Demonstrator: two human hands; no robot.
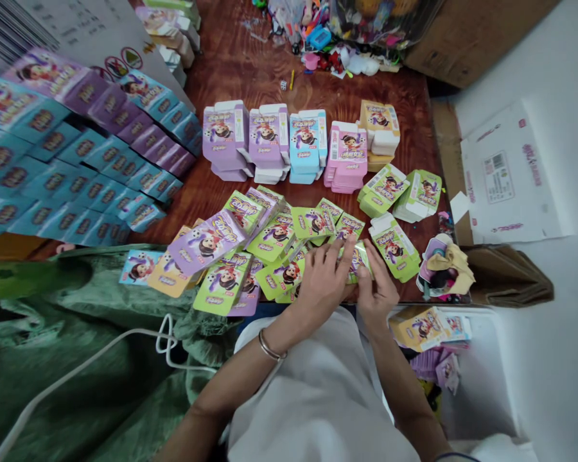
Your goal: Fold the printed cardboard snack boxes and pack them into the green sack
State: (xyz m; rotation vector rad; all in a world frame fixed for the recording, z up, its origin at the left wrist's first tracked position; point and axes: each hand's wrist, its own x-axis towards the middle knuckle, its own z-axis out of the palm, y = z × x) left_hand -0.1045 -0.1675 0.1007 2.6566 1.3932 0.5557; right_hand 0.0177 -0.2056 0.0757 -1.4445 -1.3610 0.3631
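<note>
Between my two hands, close to the table's front edge, is a small green printed box (359, 260). My left hand (324, 277) reaches over its left side, with fingertips pressed at its upper edge. At the right side, my right hand (376, 290) grips the box between thumb and fingers. A loose pile of flat green boxes (224, 282) spreads to the left, mixed with a purple box (207, 242), an orange one (171, 274) and a blue one (139, 266). Just right of my hands lies a stack of green boxes (395, 249).
Purple (225, 131), blue (308, 142), pink (347, 154) and orange stacks (380, 125) line the table behind. Filled boxes (84, 160) form a wall at left. Small toys (322, 51) lie at the back. A white bin (486, 378) stands lower right; a white cable (91, 359) crosses green sacking.
</note>
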